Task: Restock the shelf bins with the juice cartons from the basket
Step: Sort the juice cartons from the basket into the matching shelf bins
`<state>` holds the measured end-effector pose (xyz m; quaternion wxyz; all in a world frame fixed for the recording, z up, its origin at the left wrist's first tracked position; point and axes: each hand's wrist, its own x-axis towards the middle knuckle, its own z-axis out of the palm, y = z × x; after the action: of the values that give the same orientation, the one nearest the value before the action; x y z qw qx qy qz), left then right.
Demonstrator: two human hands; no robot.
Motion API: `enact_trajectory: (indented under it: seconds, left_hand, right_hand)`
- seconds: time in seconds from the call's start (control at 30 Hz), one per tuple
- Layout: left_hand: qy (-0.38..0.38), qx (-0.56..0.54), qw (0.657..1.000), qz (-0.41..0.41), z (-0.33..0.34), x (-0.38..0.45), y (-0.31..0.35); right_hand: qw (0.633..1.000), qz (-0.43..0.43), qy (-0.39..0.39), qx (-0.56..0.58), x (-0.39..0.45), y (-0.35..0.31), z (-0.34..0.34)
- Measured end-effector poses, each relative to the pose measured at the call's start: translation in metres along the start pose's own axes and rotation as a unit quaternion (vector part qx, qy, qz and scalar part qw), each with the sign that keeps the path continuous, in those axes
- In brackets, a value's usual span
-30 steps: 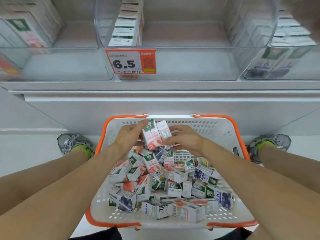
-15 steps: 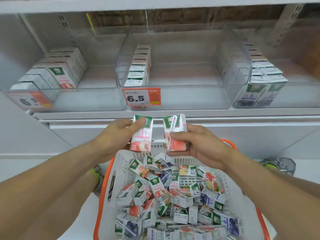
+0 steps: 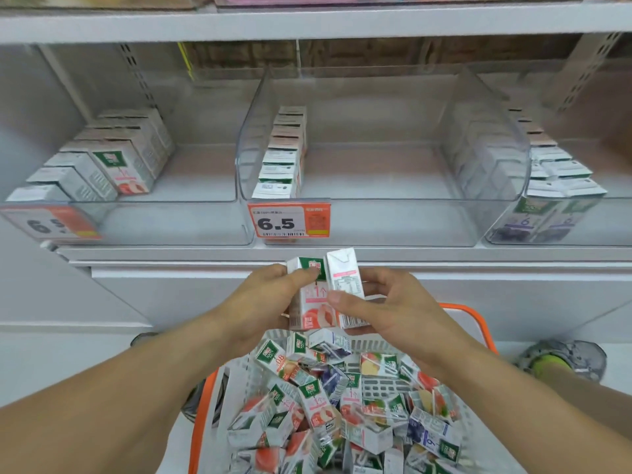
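Two small juice cartons are held upright side by side, touching, just above the basket's far end and below the shelf edge. The left hand point(image 3: 260, 302) grips the peach carton point(image 3: 309, 295), white with a green top panel and a pink peach picture facing the camera. The right hand point(image 3: 386, 309) pinches the second carton point(image 3: 345, 285), its white side with fine print turned forward. The basket point(image 3: 478, 323), white mesh with an orange rim, holds a loose heap of cartons point(image 3: 328, 405) lying at all angles. On the shelf, the middle clear bin point(image 3: 393, 217) holds one single-file row of cartons point(image 3: 284, 155) along its left wall.
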<state>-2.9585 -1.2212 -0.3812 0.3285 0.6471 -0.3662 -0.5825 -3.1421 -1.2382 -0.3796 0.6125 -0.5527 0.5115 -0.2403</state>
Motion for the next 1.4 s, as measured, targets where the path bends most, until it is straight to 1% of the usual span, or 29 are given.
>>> enact_trajectory:
  seconds: [0.07,0.17,0.27,0.37,0.43,0.5,0.57,0.63,0.8,0.83,0.9,0.93,1.0,1.1,1.2,1.3,1.4]
  left_hand:
    - [-0.011,-0.012,1.000,-0.011,-0.001,0.002,-0.001]
    - [-0.010,-0.019,1.000,-0.018,-0.006,0.005,-0.004]
    - [-0.011,-0.021,1.000,-0.015,-0.007,0.005,-0.007]
    - [-0.047,-0.014,0.999,-0.008,-0.009,0.001,-0.007]
    - [-0.071,0.020,0.997,0.006,-0.011,-0.002,-0.012]
    - [-0.065,0.037,0.997,0.012,-0.012,-0.003,-0.017]
    - [-0.049,0.032,0.998,0.028,-0.016,-0.006,-0.017]
    - [-0.048,0.027,0.998,0.033,-0.023,-0.010,-0.013]
    - [-0.114,0.035,0.992,0.041,-0.049,-0.021,-0.005]
    - [-0.133,0.036,0.989,0.044,-0.055,-0.025,-0.003]
    - [-0.167,0.056,0.983,0.062,-0.066,-0.033,-0.001]
    - [-0.171,0.067,0.980,0.071,-0.072,-0.037,0.001]
    - [-0.149,0.078,0.982,0.088,-0.085,-0.044,0.003]
    - [-0.109,0.068,0.985,0.114,-0.106,-0.051,0.004]
    - [-0.059,0.023,0.989,0.132,-0.130,-0.053,0.003]
    - [-0.013,-0.014,0.982,0.186,-0.152,-0.058,0.007]
    - [0.027,-0.046,0.966,0.255,-0.177,-0.062,0.006]
  right_hand:
    - [0.999,-0.004,-0.009,-0.033,0.001,-0.001,0.002]
    - [1.000,0.002,-0.024,-0.018,0.003,0.000,0.003]
    - [1.000,0.009,0.004,-0.006,0.005,0.001,0.006]
    - [0.999,0.035,0.003,0.014,0.008,0.002,0.010]
    - [0.999,0.038,-0.017,0.031,0.009,0.002,0.014]
    - [0.998,0.031,-0.038,0.043,0.009,0.002,0.016]
    - [0.997,0.026,-0.057,0.040,0.010,-0.001,0.015]
    - [0.995,0.024,-0.085,0.035,0.013,-0.007,0.010]
    - [0.991,-0.036,-0.129,-0.029,0.014,-0.024,0.007]
    - [0.986,-0.047,-0.158,-0.034,0.013,-0.025,0.009]
    - [0.973,-0.068,-0.221,-0.009,0.010,-0.027,0.016]
    - [0.969,-0.076,-0.234,-0.003,0.008,-0.030,0.021]
    - [0.970,-0.093,-0.223,-0.008,0.008,-0.037,0.036]
    - [0.975,-0.142,-0.161,-0.052,0.015,-0.050,0.066]
    - [0.970,-0.203,-0.102,-0.081,0.024,-0.066,0.096]
    - [0.956,-0.268,-0.088,-0.084,0.035,-0.087,0.120]
    - [0.932,-0.338,-0.086,-0.102,0.047,-0.115,0.144]
